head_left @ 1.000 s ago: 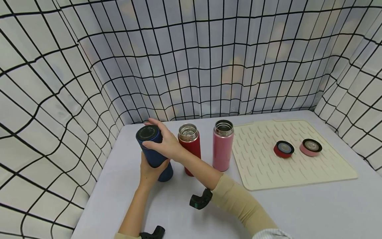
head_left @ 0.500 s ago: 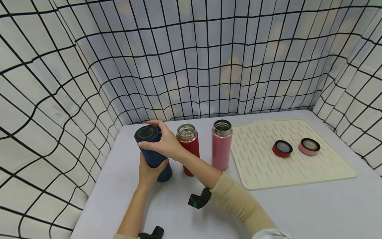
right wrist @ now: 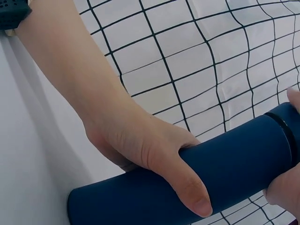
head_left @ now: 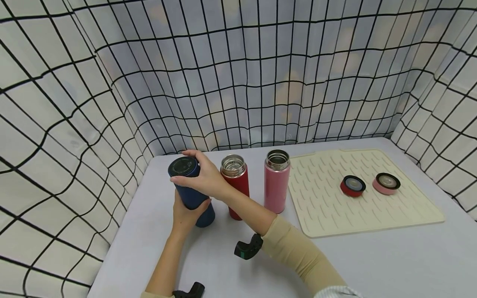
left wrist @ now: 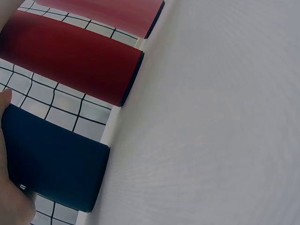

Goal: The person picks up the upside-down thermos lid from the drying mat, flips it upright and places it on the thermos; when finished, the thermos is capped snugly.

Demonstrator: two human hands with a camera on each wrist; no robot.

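Observation:
A dark blue insulated bottle [head_left: 190, 197] stands upright at the left of the table in the head view, its lid [head_left: 183, 166] on top. My left hand [head_left: 184, 215] grips the bottle's body; the right wrist view shows its thumb lying along the side. Around the lid, my right hand [head_left: 208, 179] holds with thumb and fingers on opposite sides. A thin black ring [right wrist: 283, 133] shows between lid and body. Just right of it stand a red bottle [head_left: 240, 182] and a pink bottle [head_left: 276, 190], both uncapped with steel necks bare.
A cream ridged mat [head_left: 335, 219] lies at the right, bearing a red lid [head_left: 352, 186] and a pink lid [head_left: 386, 183], undersides up. Black netting [head_left: 261, 82] over pale cloth walls in the back and sides. My right forearm crosses in front of the red bottle.
The right thumb and fingers have shifted slightly leftward round the blue bottle's lid. My left hand and the bottle's body stay in place.

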